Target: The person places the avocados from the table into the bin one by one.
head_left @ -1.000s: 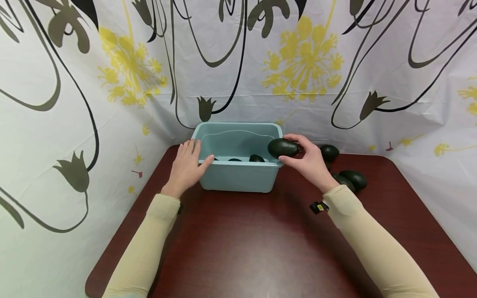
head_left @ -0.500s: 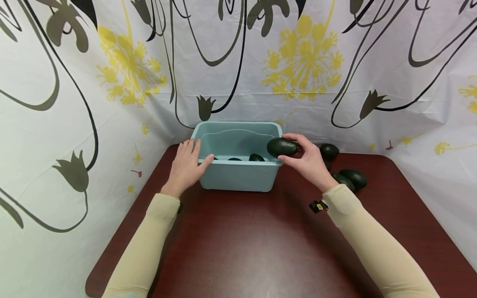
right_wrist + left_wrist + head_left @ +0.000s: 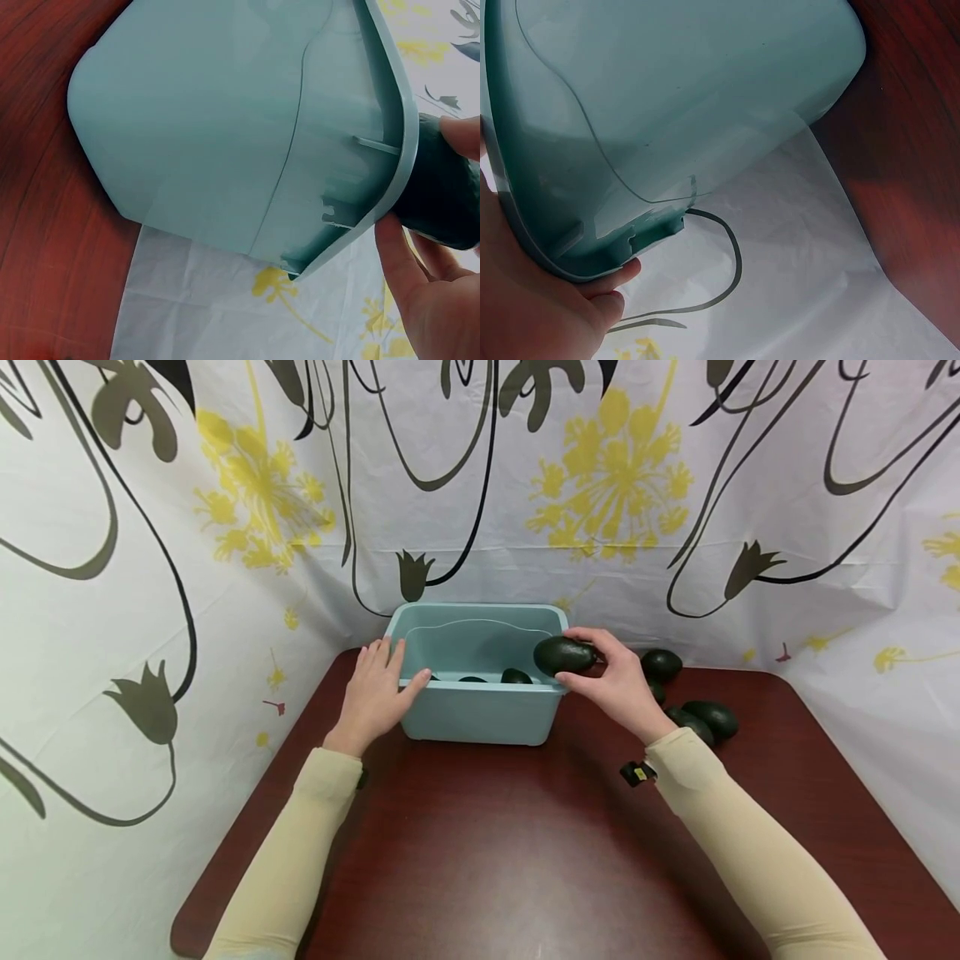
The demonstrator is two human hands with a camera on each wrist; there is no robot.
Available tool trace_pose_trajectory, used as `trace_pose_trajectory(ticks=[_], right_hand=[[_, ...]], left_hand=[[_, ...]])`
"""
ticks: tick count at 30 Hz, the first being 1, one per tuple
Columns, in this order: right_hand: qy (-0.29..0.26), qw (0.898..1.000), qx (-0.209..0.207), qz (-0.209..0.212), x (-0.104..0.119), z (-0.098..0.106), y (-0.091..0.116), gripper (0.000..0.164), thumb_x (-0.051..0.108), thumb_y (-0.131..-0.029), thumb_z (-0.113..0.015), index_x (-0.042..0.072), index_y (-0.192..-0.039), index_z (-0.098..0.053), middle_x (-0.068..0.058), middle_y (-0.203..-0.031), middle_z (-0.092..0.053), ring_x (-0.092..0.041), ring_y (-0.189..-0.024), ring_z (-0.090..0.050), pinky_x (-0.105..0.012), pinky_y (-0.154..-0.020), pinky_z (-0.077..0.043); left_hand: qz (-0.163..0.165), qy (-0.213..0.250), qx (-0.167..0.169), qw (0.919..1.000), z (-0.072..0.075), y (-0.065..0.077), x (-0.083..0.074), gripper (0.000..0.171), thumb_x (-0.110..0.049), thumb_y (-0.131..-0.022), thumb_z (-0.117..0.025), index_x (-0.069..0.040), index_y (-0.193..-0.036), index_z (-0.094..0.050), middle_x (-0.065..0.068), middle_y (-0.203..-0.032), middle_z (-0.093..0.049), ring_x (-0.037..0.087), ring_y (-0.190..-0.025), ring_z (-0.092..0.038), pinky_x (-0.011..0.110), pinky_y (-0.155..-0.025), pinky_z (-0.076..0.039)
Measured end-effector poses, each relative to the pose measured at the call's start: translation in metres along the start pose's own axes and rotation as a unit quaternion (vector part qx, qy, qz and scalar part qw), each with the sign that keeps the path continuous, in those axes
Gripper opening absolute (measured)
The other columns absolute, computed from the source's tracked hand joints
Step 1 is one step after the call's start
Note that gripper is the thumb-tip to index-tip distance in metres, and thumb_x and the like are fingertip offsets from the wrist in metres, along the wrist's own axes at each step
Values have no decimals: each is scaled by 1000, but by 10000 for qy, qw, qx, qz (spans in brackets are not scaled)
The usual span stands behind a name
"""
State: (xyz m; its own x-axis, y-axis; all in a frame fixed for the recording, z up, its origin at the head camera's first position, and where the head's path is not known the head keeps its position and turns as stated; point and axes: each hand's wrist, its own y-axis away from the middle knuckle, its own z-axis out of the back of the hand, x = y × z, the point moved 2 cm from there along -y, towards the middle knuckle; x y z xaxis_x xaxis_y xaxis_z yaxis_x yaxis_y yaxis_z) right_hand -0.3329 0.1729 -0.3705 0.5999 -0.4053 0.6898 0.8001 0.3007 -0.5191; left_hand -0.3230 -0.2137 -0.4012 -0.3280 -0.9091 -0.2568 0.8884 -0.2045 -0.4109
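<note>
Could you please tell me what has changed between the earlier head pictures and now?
Only a little: the right hand and the dark green avocado it grips have edged to the left, slightly further over the blue-green bin. Nothing was newly taken hold of or let go. The left hand stays at the bin's left end, and the loose avocados to the right lie as they were.

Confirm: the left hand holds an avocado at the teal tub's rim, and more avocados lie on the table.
Wrong hand: the head view shows the right hand holding the avocado at the tub's rim. More avocados lie on the table.
</note>
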Motion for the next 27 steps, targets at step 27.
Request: trace_pose_trajectory(ticks=[27], right_hand=[[-260, 9996, 34, 94, 18, -9, 3, 56, 11, -89, -79, 23, -140, -58, 2, -128, -56, -17, -118, -58, -42, -98, -52]], left_hand=[[-4, 48, -28, 10000, 1, 1, -1, 91, -72, -99, -32, -3, -157, -32, 24, -161, -24, 38, -150, -19, 47, -123, -6]])
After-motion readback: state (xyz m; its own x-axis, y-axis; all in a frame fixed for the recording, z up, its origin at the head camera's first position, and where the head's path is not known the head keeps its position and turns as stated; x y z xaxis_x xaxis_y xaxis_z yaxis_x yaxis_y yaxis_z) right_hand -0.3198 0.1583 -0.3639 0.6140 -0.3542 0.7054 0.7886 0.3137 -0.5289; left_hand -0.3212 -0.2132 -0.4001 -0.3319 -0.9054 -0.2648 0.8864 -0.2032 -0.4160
